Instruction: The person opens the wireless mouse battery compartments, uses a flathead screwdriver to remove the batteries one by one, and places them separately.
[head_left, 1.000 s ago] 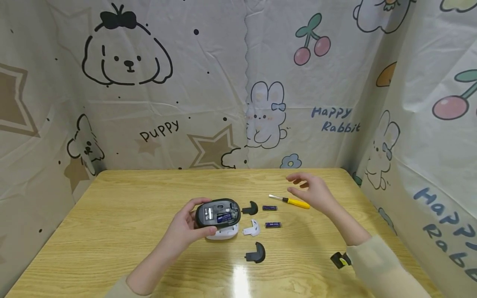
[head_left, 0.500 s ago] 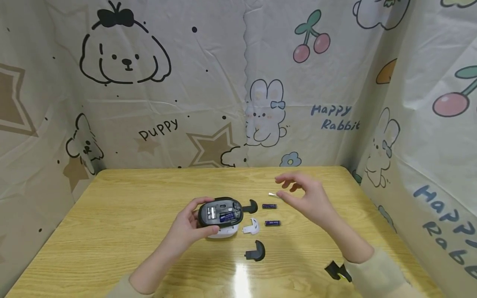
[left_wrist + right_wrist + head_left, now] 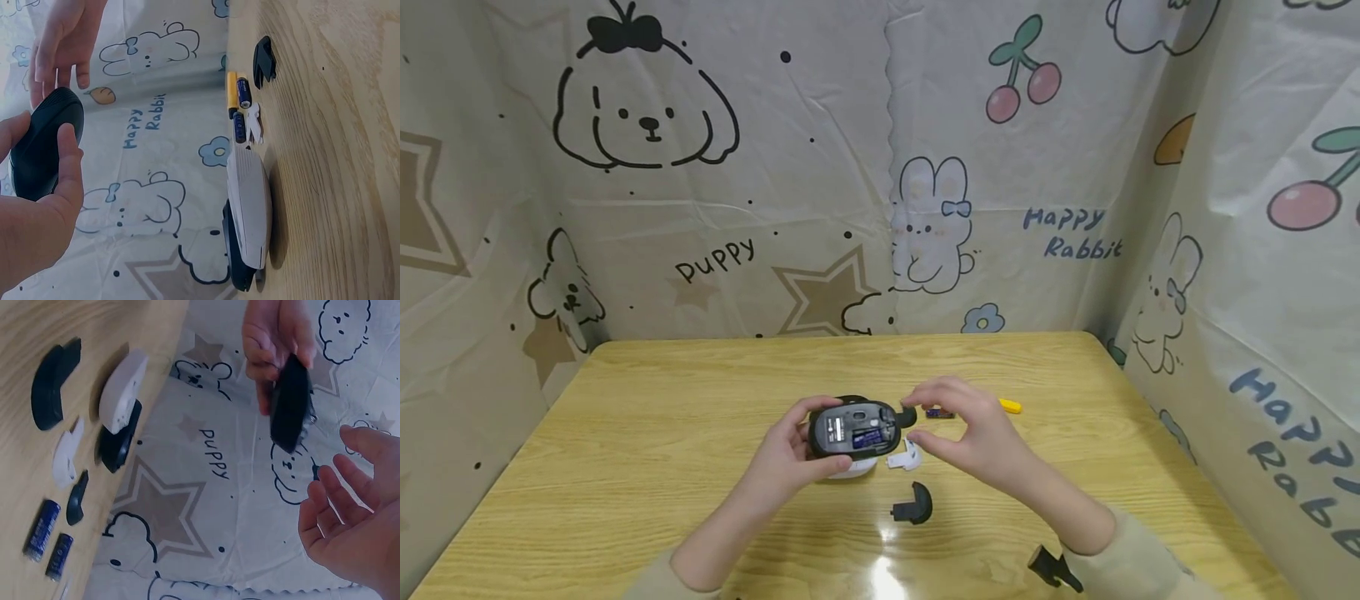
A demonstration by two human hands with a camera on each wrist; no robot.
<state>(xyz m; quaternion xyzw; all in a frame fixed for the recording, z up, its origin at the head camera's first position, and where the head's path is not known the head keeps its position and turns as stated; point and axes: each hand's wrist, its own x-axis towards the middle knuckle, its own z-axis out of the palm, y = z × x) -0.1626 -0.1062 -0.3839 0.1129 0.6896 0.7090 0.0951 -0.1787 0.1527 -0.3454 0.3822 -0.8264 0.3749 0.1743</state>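
A black computer mouse (image 3: 837, 432) is held in my left hand (image 3: 771, 457), thumb on its near side and fingers on the far side. Its underside faces up, the compartment uncovered, with a blue battery (image 3: 867, 437) inside. In the left wrist view the mouse (image 3: 47, 140) shows its smooth top, raised off the table. My right hand (image 3: 976, 429) hovers by its right end, thumb and fingers apart, holding nothing. The right wrist view shows a gap between the right hand (image 3: 347, 512) and the mouse (image 3: 290, 409).
On the table lie a white mouse (image 3: 249, 203), another black mouse (image 3: 120, 447), a white cover (image 3: 65, 456), a larger black cover (image 3: 916, 506), a small black cover (image 3: 76, 500), and two blue batteries (image 3: 42, 528). A yellow screwdriver (image 3: 1011, 407) sits behind my right hand.
My right hand has come left and slightly down, from above the screwdriver to beside the mouse. My left hand has shifted slightly right with the mouse, still gripping it.
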